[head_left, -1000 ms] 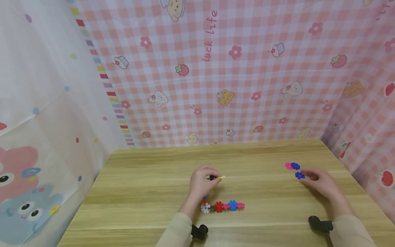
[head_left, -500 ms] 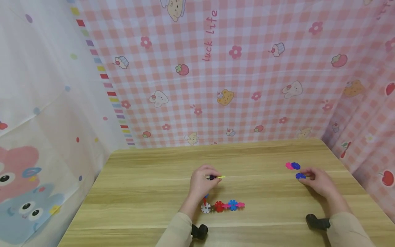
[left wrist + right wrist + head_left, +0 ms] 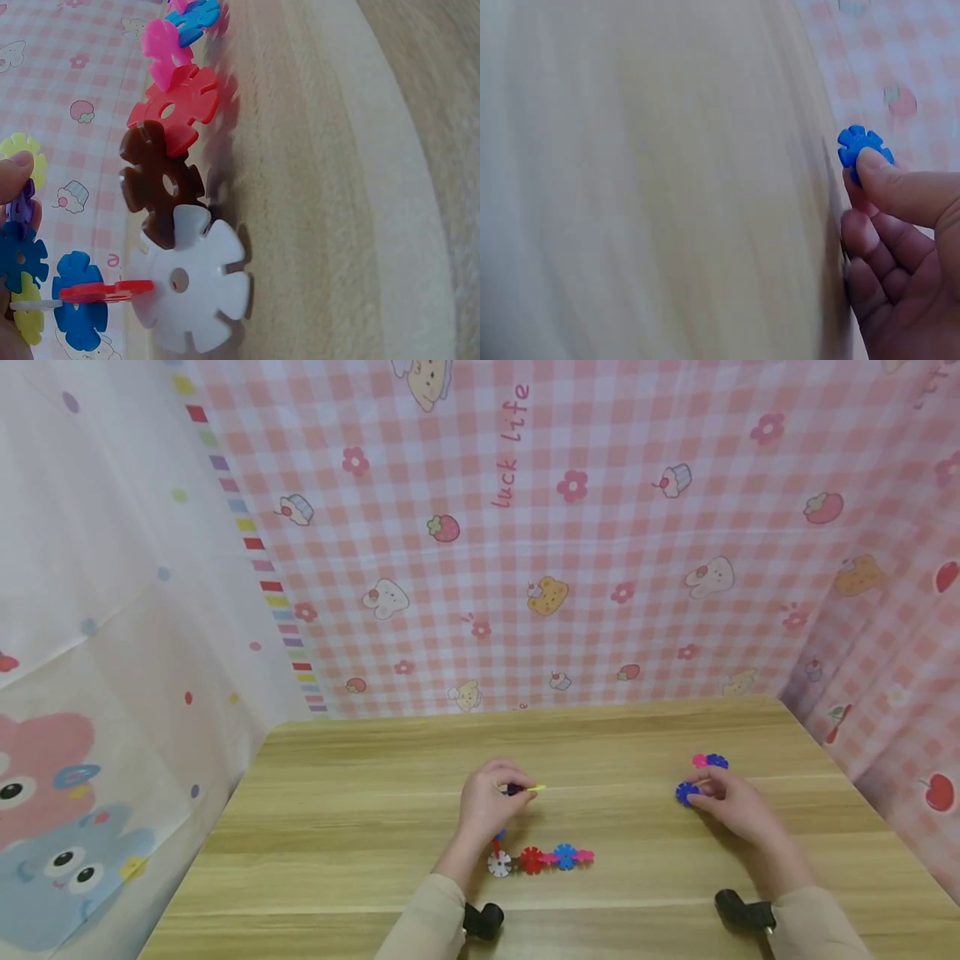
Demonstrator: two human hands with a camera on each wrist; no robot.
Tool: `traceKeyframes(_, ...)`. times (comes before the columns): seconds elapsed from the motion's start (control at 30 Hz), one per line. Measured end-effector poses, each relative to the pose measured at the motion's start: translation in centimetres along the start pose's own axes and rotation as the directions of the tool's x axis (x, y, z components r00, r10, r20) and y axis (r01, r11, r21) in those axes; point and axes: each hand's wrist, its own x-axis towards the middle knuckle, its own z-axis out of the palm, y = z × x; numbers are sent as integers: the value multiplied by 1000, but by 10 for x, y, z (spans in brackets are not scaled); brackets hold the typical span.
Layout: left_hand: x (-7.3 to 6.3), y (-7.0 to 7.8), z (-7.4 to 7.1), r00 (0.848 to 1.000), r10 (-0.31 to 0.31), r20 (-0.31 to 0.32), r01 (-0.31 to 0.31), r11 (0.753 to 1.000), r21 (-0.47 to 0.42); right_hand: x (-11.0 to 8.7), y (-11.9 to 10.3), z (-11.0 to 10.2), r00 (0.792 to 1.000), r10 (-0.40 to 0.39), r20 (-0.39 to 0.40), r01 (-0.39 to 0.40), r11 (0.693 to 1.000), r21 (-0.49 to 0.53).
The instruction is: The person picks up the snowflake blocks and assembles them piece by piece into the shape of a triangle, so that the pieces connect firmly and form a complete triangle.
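In the head view, my left hand [image 3: 489, 800] pinches the end of a linked row of notched flower-shaped plastic discs, at a yellow disc [image 3: 537, 788] and a purple one [image 3: 21, 211]. The row bends at a white disc [image 3: 191, 279]. From there, a brown disc [image 3: 161, 184], a red disc [image 3: 532, 860], a bright blue disc [image 3: 566, 857] and pink ones run right along the table. My right hand [image 3: 733, 806] pinches a single dark blue disc [image 3: 686, 794] between thumb and fingers. The right wrist view shows this disc upright under the thumb; its lower part is hidden.
A loose pink disc [image 3: 700, 761] and another dark blue disc [image 3: 717, 762] lie together on the wooden table [image 3: 360, 827], just beyond my right hand. Black wrist mounts [image 3: 483, 922] sit on both forearms. A pink checked cloth [image 3: 480, 568] hangs behind the table.
My right hand has taken hold of the nearer dark blue disc and carried it left, away from the other loose discs. The left hand and its row have stayed nearly still.
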Motion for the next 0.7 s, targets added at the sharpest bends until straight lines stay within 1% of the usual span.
traceKeyframes(0.1,0,0,0,1000,-2,0,2,1000,4,3,-14,13,999,-16,45,11,994,107)
traceKeyframes(0.17,0,0,1,1000,-4,4,4,1000,5,5,-25,20,997,-17,81,4,988,157)
traceKeyframes(0.27,0,0,1,1000,-4,11,4,1000,13,8,-43,32,992,-10,123,-17,976,216)
traceKeyframes(0.33,-1,0,1,1000,-7,13,7,1000,18,10,-53,41,990,-6,139,-26,973,230)
traceKeyframes(0.4,-2,0,1,1000,-3,11,3,1000,20,13,-63,49,989,1,146,-36,970,240)
traceKeyframes(0.53,-2,0,1,1000,5,2,-5,1000,21,18,-78,64,989,-50,137,9,960,278)
traceKeyframes(0.63,-1,-1,2,1000,5,4,-5,1000,26,20,-85,74,987,-105,122,58,939,340)
traceKeyframes(0.7,-1,0,2,1000,2,7,-2,1000,28,21,-89,80,985,-124,119,70,921,383)
